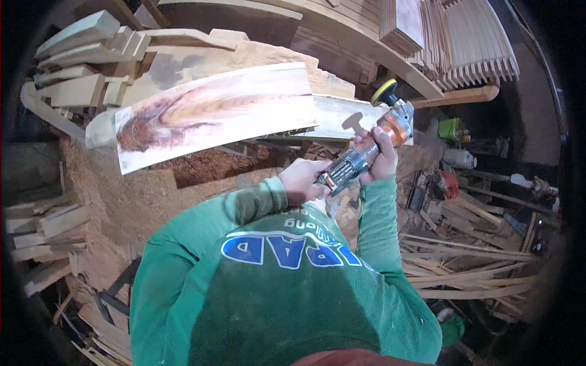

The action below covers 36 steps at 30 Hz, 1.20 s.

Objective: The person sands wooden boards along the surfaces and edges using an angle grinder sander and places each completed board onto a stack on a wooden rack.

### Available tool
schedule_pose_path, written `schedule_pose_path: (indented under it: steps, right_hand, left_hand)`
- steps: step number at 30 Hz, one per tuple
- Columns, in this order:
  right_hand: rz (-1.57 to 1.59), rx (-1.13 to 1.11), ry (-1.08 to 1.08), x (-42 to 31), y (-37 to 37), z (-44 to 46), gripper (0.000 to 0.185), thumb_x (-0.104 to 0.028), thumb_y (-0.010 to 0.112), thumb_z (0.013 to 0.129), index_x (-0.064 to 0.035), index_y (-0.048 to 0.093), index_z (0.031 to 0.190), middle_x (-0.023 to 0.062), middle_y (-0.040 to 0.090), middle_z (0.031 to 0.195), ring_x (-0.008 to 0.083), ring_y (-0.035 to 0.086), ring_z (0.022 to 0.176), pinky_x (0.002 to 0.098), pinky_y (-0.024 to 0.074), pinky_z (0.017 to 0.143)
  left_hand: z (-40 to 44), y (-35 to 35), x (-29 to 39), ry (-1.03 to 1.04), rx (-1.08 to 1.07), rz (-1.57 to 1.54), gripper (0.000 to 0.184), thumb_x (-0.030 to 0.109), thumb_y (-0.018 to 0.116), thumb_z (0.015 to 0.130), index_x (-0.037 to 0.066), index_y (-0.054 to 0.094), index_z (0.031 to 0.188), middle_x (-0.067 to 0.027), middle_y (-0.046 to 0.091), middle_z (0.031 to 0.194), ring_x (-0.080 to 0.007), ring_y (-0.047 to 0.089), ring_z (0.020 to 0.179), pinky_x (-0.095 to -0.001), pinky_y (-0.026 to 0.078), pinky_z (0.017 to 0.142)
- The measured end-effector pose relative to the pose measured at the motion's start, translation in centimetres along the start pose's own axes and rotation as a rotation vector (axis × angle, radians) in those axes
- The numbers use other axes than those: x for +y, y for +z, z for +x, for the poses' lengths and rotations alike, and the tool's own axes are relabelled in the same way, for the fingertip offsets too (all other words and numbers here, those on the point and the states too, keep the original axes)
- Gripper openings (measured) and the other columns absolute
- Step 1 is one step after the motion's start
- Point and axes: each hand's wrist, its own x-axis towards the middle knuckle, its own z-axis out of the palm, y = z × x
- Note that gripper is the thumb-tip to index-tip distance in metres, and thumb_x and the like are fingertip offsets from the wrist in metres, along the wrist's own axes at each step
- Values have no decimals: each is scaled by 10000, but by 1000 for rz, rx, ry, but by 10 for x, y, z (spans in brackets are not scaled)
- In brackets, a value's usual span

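An orange and grey angle grinder (348,169) with a round yellow-and-black pad (384,93) at its far end is held up in front of my chest. My right hand (383,152) is wrapped round its body, close behind the orange head. At the rear end of the tool is my left hand (302,180), its fingers closed on the casing. Beyond my hands lies a pale wooden board (220,110) with a dark reddish-brown grain figure. It rests across a bench (351,113), apart from the tool and pad.
Cut wooden pieces (76,58) are piled at the back left. Stacked slats (458,43) stand at the back right. Thin wood strips (470,268) and a green container (450,130) lie to the right. Sawdust (110,195) covers the floor.
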Motion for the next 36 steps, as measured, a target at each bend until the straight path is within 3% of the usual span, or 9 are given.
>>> schedule_pose_path:
  steps: [4, 6, 10, 15, 18, 24, 29, 32, 36]
  right_hand:
    - [-214, -11, 9, -16, 13, 22, 266, -193, 724, 939, -12, 592, 1083, 107, 664, 858, 230, 681, 698, 391, 603, 649]
    - [-415, -69, -28, -28, 10, 38, 295, -207, 742, 936, -12, 614, 1116, 93, 675, 857, 206, 676, 677, 364, 590, 629]
    - [-840, -296, -77, -48, -21, 82, 356, -240, 784, 923, -25, 662, 1180, 69, 699, 865, 149, 658, 657, 322, 565, 601]
    - [-1302, -586, -102, -69, -18, 84, 448, -280, 807, 915, 5, 668, 1231, 69, 732, 1139, 167, 676, 1046, 338, 522, 965]
    - [-1350, -759, 47, -61, -34, 96, 552, -298, 815, 902, 19, 617, 1309, 78, 732, 1146, 169, 676, 1052, 349, 530, 968]
    - [-1307, -943, -20, -32, -2, 83, 663, -471, 812, 880, 33, 631, 1270, 129, 749, 1065, 207, 704, 997, 369, 553, 922]
    - [-1520, -1051, 21, -28, 30, 75, 735, -529, 764, 877, 34, 611, 1324, 255, 736, 1123, 387, 717, 1084, 469, 545, 968]
    - [-1480, -1103, -5, -23, 51, 84, 748, -525, 768, 876, 29, 598, 1348, 257, 722, 1172, 373, 704, 1121, 459, 531, 998]
    - [-1331, -1246, 57, -33, 93, 110, 666, -429, 787, 914, 5, 589, 1379, 150, 714, 1196, 247, 669, 1130, 402, 505, 1024]
  left_hand:
    - [5, -42, 1, 137, 221, 237, 374, 255, 760, 851, 51, 716, 1161, -213, 745, 997, -369, 732, 927, -461, 574, 869]
    - [29, -89, -51, 259, 659, 583, 354, 219, 740, 878, -3, 709, 1152, -187, 740, 1014, -355, 710, 973, -453, 562, 897]
    - [36, -192, -51, -238, 986, 1074, 396, 381, 664, 966, 101, 678, 1246, -132, 657, 1227, -326, 598, 1181, -486, 448, 1052]
    - [31, -198, -88, -247, 973, 1040, 401, 438, 624, 985, 130, 688, 1235, -94, 643, 1238, -306, 569, 1233, -479, 431, 1068]
    - [38, -195, -93, -221, 1023, 1061, 380, 449, 624, 982, 143, 714, 1188, -87, 648, 1237, -307, 576, 1220, -479, 422, 1072]
    - [37, -186, -81, -350, 936, 1105, 370, 472, 574, 1008, 170, 743, 1137, -62, 656, 1216, -268, 581, 1214, -486, 384, 1073]
    - [41, -188, -84, -403, 944, 1075, 386, 486, 542, 1022, 179, 754, 1119, -44, 677, 1175, -241, 586, 1210, -477, 356, 1078]
    - [41, -187, -82, -399, 952, 1052, 379, 481, 546, 1021, 179, 756, 1111, -45, 682, 1154, -241, 590, 1204, -477, 355, 1077]
    - [41, -187, -85, -395, 963, 1077, 378, 483, 545, 1021, 180, 754, 1107, -48, 683, 1149, -242, 601, 1188, -481, 361, 1071]
